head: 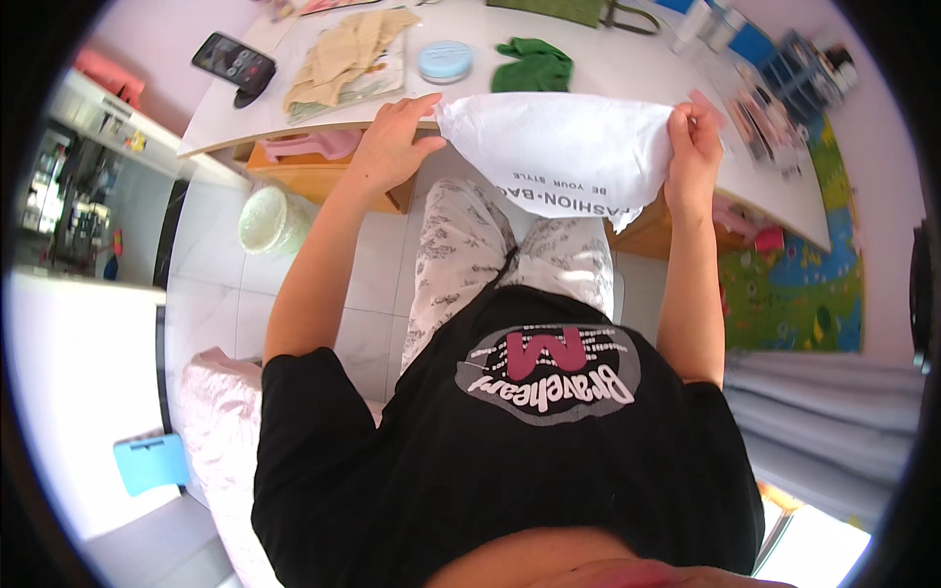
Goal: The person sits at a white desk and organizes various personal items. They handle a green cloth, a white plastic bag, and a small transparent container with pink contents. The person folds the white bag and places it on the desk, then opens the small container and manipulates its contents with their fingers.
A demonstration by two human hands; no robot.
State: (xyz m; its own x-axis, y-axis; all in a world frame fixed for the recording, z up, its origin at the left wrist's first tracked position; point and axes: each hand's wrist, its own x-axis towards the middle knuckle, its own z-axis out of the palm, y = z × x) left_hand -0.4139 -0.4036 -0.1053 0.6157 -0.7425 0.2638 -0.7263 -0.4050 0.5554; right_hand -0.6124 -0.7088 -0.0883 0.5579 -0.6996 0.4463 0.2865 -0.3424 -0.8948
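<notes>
A white cloth dust bag (559, 147) with dark printed lettering hangs over my lap at the desk's front edge. Its right side is pinched between the thumb and fingers of my right hand (692, 158). My left hand (397, 143) is beside the bag's left corner, thumb and fingers spread apart. The fingertips come right up to that corner; whether they touch it I cannot tell. Just beyond the bag, a crumpled green cloth (533, 66) lies on the white desk (456, 22).
A round blue-lidded container (445, 62), a beige cloth (345, 55) and a phone on a stand (234, 62) are on the desk. A green bag (548, 10) lies at the back, cosmetics (761, 125) at the right. A pale green bin (273, 220) stands on the floor.
</notes>
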